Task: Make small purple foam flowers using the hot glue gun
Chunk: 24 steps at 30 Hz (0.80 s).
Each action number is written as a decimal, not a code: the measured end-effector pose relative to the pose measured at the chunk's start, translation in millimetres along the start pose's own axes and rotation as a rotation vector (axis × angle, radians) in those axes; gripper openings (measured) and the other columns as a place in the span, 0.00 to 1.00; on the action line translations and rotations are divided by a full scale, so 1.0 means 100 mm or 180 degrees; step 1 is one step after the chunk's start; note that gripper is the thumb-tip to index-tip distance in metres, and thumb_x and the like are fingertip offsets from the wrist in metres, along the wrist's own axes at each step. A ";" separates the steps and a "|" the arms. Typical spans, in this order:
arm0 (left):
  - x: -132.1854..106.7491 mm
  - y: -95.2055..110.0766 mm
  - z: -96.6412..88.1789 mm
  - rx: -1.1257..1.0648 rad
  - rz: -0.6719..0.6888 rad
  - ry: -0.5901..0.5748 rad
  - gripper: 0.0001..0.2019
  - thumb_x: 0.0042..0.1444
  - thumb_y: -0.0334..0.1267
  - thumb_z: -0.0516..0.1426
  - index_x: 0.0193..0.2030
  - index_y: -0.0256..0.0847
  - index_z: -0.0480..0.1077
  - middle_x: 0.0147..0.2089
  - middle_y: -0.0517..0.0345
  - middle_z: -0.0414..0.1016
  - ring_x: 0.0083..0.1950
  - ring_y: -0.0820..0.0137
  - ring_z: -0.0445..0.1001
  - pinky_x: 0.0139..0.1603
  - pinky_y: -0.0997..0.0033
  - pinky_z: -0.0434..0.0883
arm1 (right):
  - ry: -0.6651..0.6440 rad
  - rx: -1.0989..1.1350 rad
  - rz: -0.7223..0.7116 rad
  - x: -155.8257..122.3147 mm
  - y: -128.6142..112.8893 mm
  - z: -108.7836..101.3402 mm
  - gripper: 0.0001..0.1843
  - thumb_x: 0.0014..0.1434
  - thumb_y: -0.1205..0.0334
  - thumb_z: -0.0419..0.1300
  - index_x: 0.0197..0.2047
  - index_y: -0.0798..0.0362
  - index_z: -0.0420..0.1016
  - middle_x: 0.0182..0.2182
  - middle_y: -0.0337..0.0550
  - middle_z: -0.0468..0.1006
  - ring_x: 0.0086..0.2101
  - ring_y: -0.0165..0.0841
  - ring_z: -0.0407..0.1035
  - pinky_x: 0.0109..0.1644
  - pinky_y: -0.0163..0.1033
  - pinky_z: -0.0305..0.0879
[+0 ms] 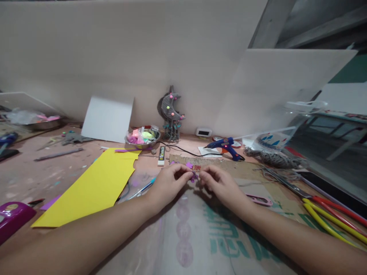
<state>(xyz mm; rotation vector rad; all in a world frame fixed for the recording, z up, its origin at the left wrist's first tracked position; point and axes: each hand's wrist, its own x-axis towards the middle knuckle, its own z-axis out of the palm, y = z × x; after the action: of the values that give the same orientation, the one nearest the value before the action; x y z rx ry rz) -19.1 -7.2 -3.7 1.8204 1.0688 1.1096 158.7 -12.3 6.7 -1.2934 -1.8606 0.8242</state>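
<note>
My left hand (pixel 172 185) pinches a small purple flower cutout (pixel 195 177) between thumb and fingertips, above the middle of the table. Close beside it, my right hand (pixel 219 187) has its thumb and fingers curled together. Whatever sits in that pinch is too small to make out; a thin dark line shows near the fingertips. Just behind the hands, another purple flower (pixel 189 165) lies on the cardboard (pixel 246 168). A blue pen (pixel 143 189) rests left of my left wrist, and a pink craft knife (pixel 259 200) is partly behind my right forearm.
Yellow paper (pixel 88 191) covers the left side. Behind stand a bowl of colourful clay packets (pixel 143 138), a grey moon ornament (pixel 171 109) and a blue glue gun (pixel 225 146) with its cord. Scissors (pixel 298 190), pliers (pixel 323 217) and grey yarn (pixel 275 158) lie right.
</note>
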 end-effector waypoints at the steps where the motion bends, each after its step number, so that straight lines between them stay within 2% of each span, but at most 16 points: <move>1: 0.00 0.00 0.00 -0.0002 0.0035 -0.0025 0.09 0.56 0.39 0.53 0.35 0.38 0.72 0.34 0.57 0.76 0.37 0.70 0.72 0.39 0.73 0.68 | 0.0173 0.0091 -0.0023 0.01 0.01 -0.01 0.15 0.58 0.51 0.52 0.32 0.53 0.69 0.21 0.35 0.70 0.21 0.27 0.62 0.24 0.32 0.59; 4: 0.00 0.00 0.00 -0.0036 0.0081 -0.0146 0.08 0.56 0.38 0.53 0.35 0.39 0.73 0.34 0.59 0.76 0.37 0.71 0.73 0.39 0.74 0.68 | 0.0415 0.0077 -0.0157 0.02 0.01 -0.02 0.12 0.57 0.54 0.54 0.33 0.53 0.71 0.25 0.37 0.72 0.25 0.29 0.66 0.28 0.33 0.62; 9: 0.00 0.01 0.00 -0.0066 0.0065 -0.0229 0.08 0.55 0.37 0.54 0.35 0.39 0.73 0.34 0.59 0.76 0.37 0.72 0.73 0.40 0.76 0.67 | 0.0210 -0.0076 -0.0289 -0.01 -0.03 0.00 0.10 0.56 0.56 0.56 0.35 0.53 0.73 0.29 0.40 0.76 0.29 0.30 0.69 0.32 0.33 0.63; 15: 0.00 -0.01 0.01 -0.0160 0.0047 -0.0348 0.08 0.55 0.37 0.54 0.36 0.39 0.73 0.36 0.58 0.77 0.38 0.71 0.73 0.41 0.73 0.68 | 0.0234 -0.0362 -0.0439 -0.02 -0.07 0.01 0.10 0.56 0.56 0.57 0.31 0.54 0.74 0.29 0.41 0.76 0.30 0.31 0.68 0.34 0.34 0.63; 19: -0.01 -0.01 0.01 -0.0255 -0.0008 -0.0416 0.08 0.54 0.36 0.55 0.37 0.39 0.74 0.36 0.58 0.77 0.39 0.70 0.74 0.42 0.72 0.69 | 0.0157 -0.0235 -0.0195 -0.02 -0.06 0.01 0.13 0.57 0.53 0.55 0.31 0.54 0.72 0.23 0.39 0.73 0.25 0.29 0.66 0.28 0.33 0.62; 24: -0.01 -0.04 0.01 -0.0391 -0.0097 -0.0422 0.13 0.53 0.38 0.56 0.44 0.38 0.72 0.40 0.54 0.77 0.40 0.68 0.74 0.41 0.70 0.70 | 0.0081 0.0001 -0.0028 -0.02 -0.03 0.02 0.13 0.56 0.52 0.55 0.32 0.54 0.70 0.20 0.36 0.69 0.19 0.26 0.62 0.21 0.31 0.57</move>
<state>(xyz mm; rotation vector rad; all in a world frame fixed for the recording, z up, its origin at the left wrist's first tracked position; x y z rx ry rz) -19.9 -6.7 -7.9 1.7491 0.9278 0.9999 156.0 -15.0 8.4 -1.2889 -1.8448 0.7998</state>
